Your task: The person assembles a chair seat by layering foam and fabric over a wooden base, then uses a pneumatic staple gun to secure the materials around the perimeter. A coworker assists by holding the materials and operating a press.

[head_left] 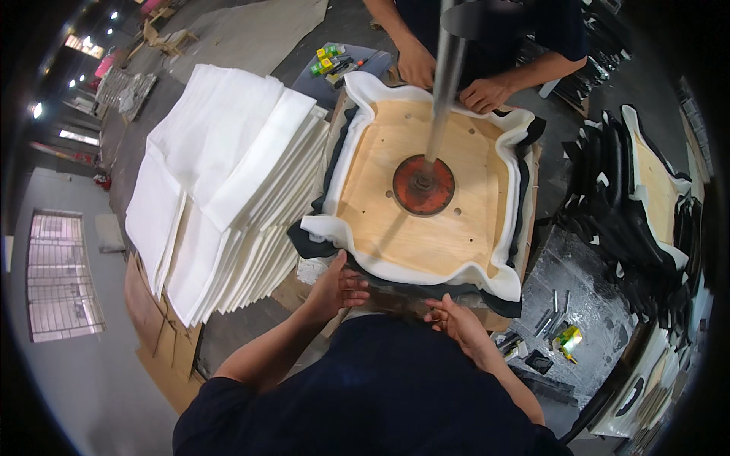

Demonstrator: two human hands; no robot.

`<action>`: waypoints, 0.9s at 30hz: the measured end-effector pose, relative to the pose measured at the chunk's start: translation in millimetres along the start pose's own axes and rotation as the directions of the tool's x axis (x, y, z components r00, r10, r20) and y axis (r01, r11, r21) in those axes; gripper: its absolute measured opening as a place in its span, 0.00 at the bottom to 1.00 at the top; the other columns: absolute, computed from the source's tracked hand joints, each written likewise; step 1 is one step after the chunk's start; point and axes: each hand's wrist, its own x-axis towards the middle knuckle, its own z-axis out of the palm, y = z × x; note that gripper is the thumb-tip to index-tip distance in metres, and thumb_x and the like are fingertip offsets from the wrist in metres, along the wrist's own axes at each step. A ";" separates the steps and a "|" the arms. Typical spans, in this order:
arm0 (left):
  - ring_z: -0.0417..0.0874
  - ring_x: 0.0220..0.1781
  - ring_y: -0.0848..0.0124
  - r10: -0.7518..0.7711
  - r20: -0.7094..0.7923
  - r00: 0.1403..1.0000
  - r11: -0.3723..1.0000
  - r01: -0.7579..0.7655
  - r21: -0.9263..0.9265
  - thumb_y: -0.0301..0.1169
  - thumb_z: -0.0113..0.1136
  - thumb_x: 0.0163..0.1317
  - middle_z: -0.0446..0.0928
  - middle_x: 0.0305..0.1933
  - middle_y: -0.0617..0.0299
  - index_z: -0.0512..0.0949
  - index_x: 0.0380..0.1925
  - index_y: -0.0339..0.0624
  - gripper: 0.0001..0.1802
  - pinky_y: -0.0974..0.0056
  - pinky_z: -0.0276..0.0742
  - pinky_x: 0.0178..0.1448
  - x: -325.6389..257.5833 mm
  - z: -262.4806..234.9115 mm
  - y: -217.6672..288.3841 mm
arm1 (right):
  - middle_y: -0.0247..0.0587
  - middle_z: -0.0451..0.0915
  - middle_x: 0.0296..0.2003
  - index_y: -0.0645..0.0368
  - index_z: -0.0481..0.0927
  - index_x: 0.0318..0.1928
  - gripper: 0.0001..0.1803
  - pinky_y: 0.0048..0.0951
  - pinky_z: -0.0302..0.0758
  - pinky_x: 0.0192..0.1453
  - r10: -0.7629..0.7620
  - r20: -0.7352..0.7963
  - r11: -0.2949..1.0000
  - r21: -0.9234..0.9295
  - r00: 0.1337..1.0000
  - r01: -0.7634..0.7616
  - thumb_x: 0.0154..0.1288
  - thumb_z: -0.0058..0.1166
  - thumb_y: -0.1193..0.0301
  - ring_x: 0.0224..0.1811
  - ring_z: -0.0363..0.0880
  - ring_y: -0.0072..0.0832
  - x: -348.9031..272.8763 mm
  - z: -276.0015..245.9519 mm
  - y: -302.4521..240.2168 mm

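In front of me lies a plywood seat board (372, 220) with several small holes. White padding (498, 283) wraps up around its edges, and a dark cover (306, 242) sticks out beneath it. A red round plate (445, 190) on an upright metal rod (449, 83) rests on the board's middle. My left hand (334, 290) is beside the near left edge of the cover, fingers apart. Near the front edge, toward the right, is my right hand (456, 321), its fingers loosely bent and apart. Neither hand appears to hold anything.
A tall stack of white padding sheets (220, 152) stands at the left. Across from me, a co-worker's hands (487, 95) touch the far edge. At right, a plastic-wrapped surface (601, 304) carries small tools, beside piled black covered seats (608, 182). A grey tray (308, 83) holds yellow boxes.
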 end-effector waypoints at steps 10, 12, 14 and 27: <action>0.90 0.53 0.40 -0.232 0.267 0.935 0.972 0.233 0.027 0.78 0.50 0.71 0.87 0.53 0.45 0.72 0.68 0.32 0.55 0.38 0.85 0.60 34.0 -39.7 69.9 | 0.48 0.86 0.48 0.58 0.74 0.55 0.17 0.47 0.85 0.48 -0.032 -0.178 0.823 0.553 0.984 0.127 0.89 0.47 0.56 0.42 0.89 0.42 57.2 55.1 49.0; 0.89 0.52 0.40 -0.252 0.279 0.926 0.966 0.259 0.013 0.64 0.46 0.78 0.87 0.53 0.44 0.72 0.66 0.33 0.41 0.38 0.86 0.59 41.0 -47.3 76.2 | 0.49 0.86 0.48 0.58 0.73 0.52 0.14 0.49 0.85 0.49 -0.038 -0.214 0.757 0.631 0.976 0.168 0.88 0.47 0.59 0.43 0.89 0.45 60.7 62.4 54.7; 0.90 0.50 0.42 -0.270 0.278 0.922 0.959 0.284 -0.009 0.52 0.45 0.81 0.87 0.53 0.44 0.72 0.65 0.35 0.31 0.37 0.86 0.57 56.0 -57.1 74.0 | 0.50 0.87 0.47 0.57 0.72 0.49 0.11 0.52 0.85 0.50 -0.014 -0.219 0.707 0.687 0.976 0.165 0.86 0.48 0.62 0.43 0.89 0.46 64.3 65.8 55.2; 0.91 0.52 0.39 -0.397 0.218 0.892 0.890 0.316 0.329 0.51 0.44 0.78 0.87 0.56 0.39 0.73 0.64 0.31 0.33 0.39 0.89 0.54 62.3 -18.4 90.7 | 0.49 0.88 0.41 0.54 0.74 0.65 0.25 0.50 0.86 0.45 0.048 -0.284 0.841 0.528 0.958 0.114 0.88 0.48 0.47 0.39 0.89 0.43 100.4 111.1 14.9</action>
